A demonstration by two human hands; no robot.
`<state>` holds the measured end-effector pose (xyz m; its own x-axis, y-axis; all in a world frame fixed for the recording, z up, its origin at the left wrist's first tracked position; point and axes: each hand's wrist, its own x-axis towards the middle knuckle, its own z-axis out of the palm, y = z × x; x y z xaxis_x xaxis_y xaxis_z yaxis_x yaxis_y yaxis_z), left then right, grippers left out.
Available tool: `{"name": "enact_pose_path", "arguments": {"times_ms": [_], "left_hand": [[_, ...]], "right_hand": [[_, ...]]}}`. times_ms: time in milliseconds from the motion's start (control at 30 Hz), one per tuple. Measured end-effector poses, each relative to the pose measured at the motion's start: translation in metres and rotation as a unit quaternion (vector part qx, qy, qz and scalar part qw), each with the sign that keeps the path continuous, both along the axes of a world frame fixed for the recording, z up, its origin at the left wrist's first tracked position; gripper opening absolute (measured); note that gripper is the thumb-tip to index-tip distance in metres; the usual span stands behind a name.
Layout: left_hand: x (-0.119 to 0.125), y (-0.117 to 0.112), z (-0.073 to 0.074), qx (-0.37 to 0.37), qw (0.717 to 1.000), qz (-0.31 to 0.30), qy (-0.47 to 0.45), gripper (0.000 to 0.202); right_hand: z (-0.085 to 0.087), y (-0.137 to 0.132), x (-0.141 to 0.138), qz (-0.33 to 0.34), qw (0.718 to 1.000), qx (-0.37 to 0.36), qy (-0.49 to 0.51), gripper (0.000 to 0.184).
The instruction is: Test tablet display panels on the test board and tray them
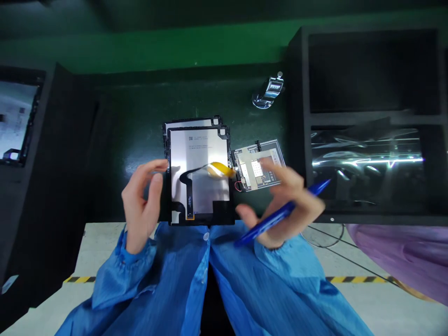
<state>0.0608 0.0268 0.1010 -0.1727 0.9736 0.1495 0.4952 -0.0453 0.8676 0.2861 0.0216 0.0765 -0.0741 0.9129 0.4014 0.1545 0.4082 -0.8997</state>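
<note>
In front of me a tablet display panel, its silvery back up, lies on a second, similar panel whose edge shows behind it. A black and yellow ribbon cable links it to a circuit board with beige tape and a flat battery on its right. My left hand is at the panel's left edge, fingers bent and thumb apart; whether the fingertips touch is unclear. Over the board's lower edge, my right hand is blurred, holding a blue pen crosswise among its fingers, with thumb and forefinger spread.
A chrome tally counter stands on the dark green table behind the board. To the right is a black shelf unit with clear plastic film. Another framed panel sits at far left. Purple cloth shows at lower right.
</note>
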Motion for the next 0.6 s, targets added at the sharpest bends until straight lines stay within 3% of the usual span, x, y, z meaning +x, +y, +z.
{"name": "enact_pose_path", "arguments": {"times_ms": [67, 133, 233, 300, 400, 500, 533, 600], "left_hand": [[-0.017, -0.01, -0.007, -0.04, 0.999, 0.017, 0.018, 0.025], [-0.029, -0.019, -0.017, -0.069, 0.997, 0.018, 0.015, 0.022], [-0.036, -0.027, -0.029, -0.08, 0.996, 0.023, -0.015, 0.018], [-0.037, -0.028, -0.031, -0.077, 0.996, 0.03, -0.03, 0.016], [-0.039, -0.027, -0.028, -0.061, 0.996, 0.046, -0.043, 0.015], [-0.034, -0.025, -0.022, -0.047, 0.995, 0.063, -0.063, 0.013], [-0.029, -0.025, -0.02, -0.042, 0.995, 0.061, -0.074, 0.013], [-0.016, -0.023, -0.016, -0.042, 0.994, 0.037, -0.094, 0.016]], "right_hand": [[-0.008, -0.019, -0.008, 0.087, 0.978, 0.126, -0.138, 0.025], [-0.021, -0.035, -0.024, 0.138, 0.932, 0.171, -0.29, 0.031], [-0.035, -0.048, -0.043, 0.098, 0.881, 0.164, -0.433, 0.042], [-0.034, -0.049, -0.047, 0.07, 0.867, 0.19, -0.456, 0.042], [-0.017, -0.042, -0.039, 0.059, 0.858, 0.255, -0.441, 0.034], [0.01, -0.032, -0.018, 0.006, 0.863, 0.328, -0.384, 0.032], [0.018, -0.028, -0.01, -0.02, 0.878, 0.323, -0.353, 0.032], [0.03, -0.025, 0.002, -0.057, 0.933, 0.22, -0.278, 0.032]]}}
